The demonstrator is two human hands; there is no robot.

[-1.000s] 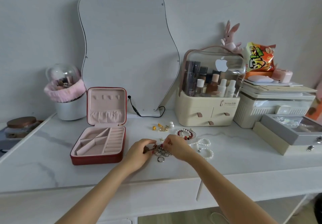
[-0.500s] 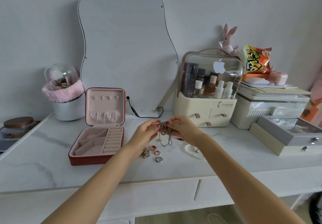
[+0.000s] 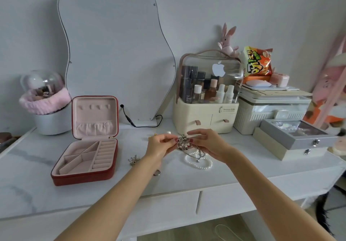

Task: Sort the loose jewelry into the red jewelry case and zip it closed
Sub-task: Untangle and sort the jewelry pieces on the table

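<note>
Both grips, left hand (image 3: 162, 145) and right hand (image 3: 209, 144), pinch a tangled silver chain cluster (image 3: 183, 143) above mid-counter, right of the open red jewelry case (image 3: 88, 177); light, limp, snag-prone, best pinched at bunched links.

Glossy white marble-look worktop (image 3: 46, 184), veined grey. Near its left edge, red jewelry case (image 3: 82, 180) in textured leather-look skin, lined with matt pink velvety cloth. Silvery metal necklace (image 3: 182, 142), glinting. Smooth lustrous pearl strand (image 3: 199, 165). At back right corner, clear glossy plastic cosmetics organiser (image 3: 209, 91); plush bunny (image 3: 226, 42).
</note>
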